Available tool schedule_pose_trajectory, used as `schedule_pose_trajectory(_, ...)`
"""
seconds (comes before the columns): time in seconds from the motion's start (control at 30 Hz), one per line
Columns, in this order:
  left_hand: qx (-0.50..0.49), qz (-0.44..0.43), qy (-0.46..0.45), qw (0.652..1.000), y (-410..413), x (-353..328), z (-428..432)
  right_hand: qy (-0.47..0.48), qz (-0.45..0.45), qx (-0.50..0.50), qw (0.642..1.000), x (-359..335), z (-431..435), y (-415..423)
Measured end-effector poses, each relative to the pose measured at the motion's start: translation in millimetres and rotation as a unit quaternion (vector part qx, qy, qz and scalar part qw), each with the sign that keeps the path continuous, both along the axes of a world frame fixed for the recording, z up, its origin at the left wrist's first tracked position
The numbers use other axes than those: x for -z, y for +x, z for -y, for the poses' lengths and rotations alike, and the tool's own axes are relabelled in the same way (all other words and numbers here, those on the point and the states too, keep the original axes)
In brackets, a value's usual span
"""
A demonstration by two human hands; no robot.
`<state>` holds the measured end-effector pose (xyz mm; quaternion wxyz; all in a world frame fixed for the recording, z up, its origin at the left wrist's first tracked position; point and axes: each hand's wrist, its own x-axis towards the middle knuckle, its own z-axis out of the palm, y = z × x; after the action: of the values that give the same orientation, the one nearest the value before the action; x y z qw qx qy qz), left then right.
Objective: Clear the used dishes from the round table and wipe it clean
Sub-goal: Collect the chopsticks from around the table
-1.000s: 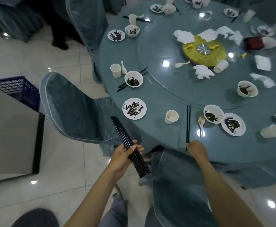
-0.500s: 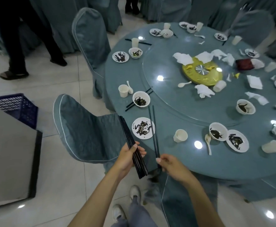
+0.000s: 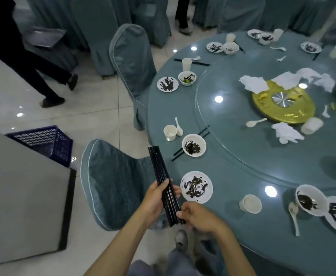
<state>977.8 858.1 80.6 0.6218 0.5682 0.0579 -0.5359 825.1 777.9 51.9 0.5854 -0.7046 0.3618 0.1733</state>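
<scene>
Item: bundle of long black chopsticks [image 3: 161, 172] | your left grip [image 3: 153, 200] clasps it mid-length | your right grip [image 3: 199, 215] pinches its lower ends, likely squaring them for carrying | round teal tabletop [image 3: 223, 166] uncleared

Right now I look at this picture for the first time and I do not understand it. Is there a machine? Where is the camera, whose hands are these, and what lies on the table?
There is no machine. A person wears one wide-angle camera on the head; it looks forward and down, so you see that person's own arms from above. The left hand grips a bundle of black chopsticks, and the right hand pinches its lower end. To the right stands the round table with a glass turntable in its middle. On it lie used things: a dirty plate nearest the hands, a bowl with a loose pair of chopsticks beside it, a paper cup, a white spoon and crumpled napkins. A covered chair stands beside the table.
</scene>
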Motion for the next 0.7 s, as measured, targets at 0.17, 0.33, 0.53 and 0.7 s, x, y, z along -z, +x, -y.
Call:
schedule_pose_trajectory(0.17, -0.071, 0.005, 0.083, 0.994, 29, 4, 27, -0.003, 0.019, 0.031, 0.999, -5, 10, 48)
schedule_pose_trajectory(0.33, -0.159, -0.014, 0.098, 0.982, 88, 10, 58, 0.022, 0.093, 0.241, 0.966, -9, 7, 94)
schedule_pose_trajectory(0.53, -0.116, -0.108, -0.013, 0.987, 168, -7, 74, 0.154, 0.152, 0.567, 0.795, -15, -11, 184)
schedule_pose_trajectory(0.7, -0.054, -0.131, 0.015, 0.990, 222, -19, 59, 0.194, 0.230, 0.719, 0.627, -32, -34, 285)
